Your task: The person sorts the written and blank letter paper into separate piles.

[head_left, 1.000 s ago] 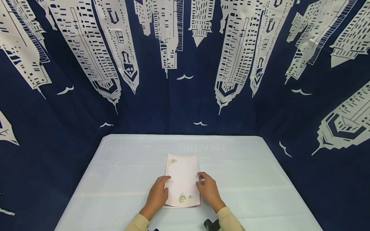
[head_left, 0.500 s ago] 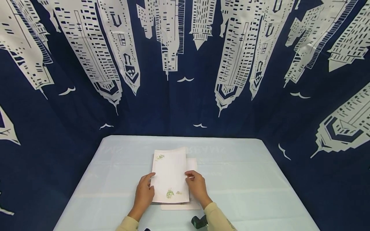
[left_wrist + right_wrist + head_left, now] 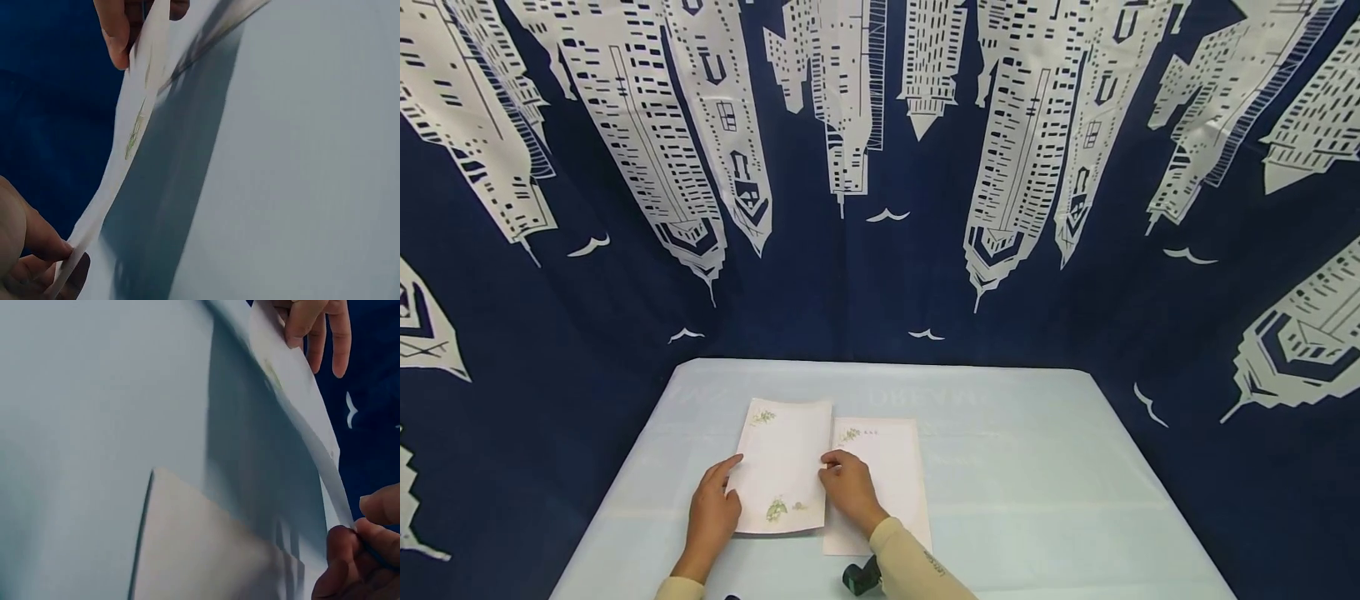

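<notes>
A pale sheet of paper (image 3: pixel 782 467) with small green plant prints is held just above the table. My left hand (image 3: pixel 713 508) pinches its left edge between thumb and fingers, as the left wrist view shows at the sheet's lower corner (image 3: pixel 94 212). On the opposite edge, my right hand (image 3: pixel 852 492) grips the paper between thumb and fingertips, also seen in the right wrist view. A second pale sheet (image 3: pixel 891 475), with a green print at its top left, lies flat on the table under my right hand and forearm.
The white-covered table (image 3: pixel 1037 467) extends on both sides of the papers. A dark green object (image 3: pixel 860 577) sits beside my right sleeve. Behind the table hangs a navy cloth (image 3: pixel 865 283) printed with white buildings and birds.
Both hands have carried the upper sheet leftward, off the pile. The lower sheet, mostly covered before, now shows on the right and stays in place on the table.
</notes>
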`<state>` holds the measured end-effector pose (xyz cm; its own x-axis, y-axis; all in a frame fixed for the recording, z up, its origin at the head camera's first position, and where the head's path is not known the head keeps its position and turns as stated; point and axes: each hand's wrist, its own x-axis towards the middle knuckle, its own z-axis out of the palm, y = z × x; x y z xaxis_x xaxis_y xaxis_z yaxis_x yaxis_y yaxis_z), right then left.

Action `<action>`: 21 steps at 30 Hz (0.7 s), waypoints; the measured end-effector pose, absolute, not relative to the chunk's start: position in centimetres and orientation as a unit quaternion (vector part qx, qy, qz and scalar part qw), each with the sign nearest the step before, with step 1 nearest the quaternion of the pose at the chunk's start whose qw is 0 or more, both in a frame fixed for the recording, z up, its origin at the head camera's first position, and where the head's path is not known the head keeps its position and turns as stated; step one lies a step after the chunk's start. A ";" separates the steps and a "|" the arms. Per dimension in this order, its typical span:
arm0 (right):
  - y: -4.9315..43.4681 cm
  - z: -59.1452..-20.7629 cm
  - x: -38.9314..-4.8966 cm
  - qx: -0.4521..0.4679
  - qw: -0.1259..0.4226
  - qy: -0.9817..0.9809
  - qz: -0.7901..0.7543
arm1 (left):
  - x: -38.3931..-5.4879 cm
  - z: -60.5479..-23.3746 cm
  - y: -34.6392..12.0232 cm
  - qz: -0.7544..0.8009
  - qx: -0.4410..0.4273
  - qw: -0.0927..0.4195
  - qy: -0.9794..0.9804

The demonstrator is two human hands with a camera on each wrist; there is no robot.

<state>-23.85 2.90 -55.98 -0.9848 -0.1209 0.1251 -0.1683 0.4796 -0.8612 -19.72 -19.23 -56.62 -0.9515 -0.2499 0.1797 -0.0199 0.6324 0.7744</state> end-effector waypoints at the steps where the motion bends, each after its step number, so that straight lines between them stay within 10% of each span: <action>1: 2.5 -56.0 -23.7 0.086 0.011 -0.860 0.503 | -19.6 -56.7 -19.6 -0.422 0.081 0.133 -0.893; 21: 2.6 -56.3 -22.6 0.131 -0.077 -0.889 0.432 | -19.2 -57.2 -21.2 -0.364 0.136 0.079 -0.918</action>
<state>-22.63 2.59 -56.29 -0.9538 -0.2996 -0.0227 -0.1671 0.5918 -0.7886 -19.16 -21.19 -57.17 -0.9505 -0.3072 0.0470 -0.1917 0.6987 0.6892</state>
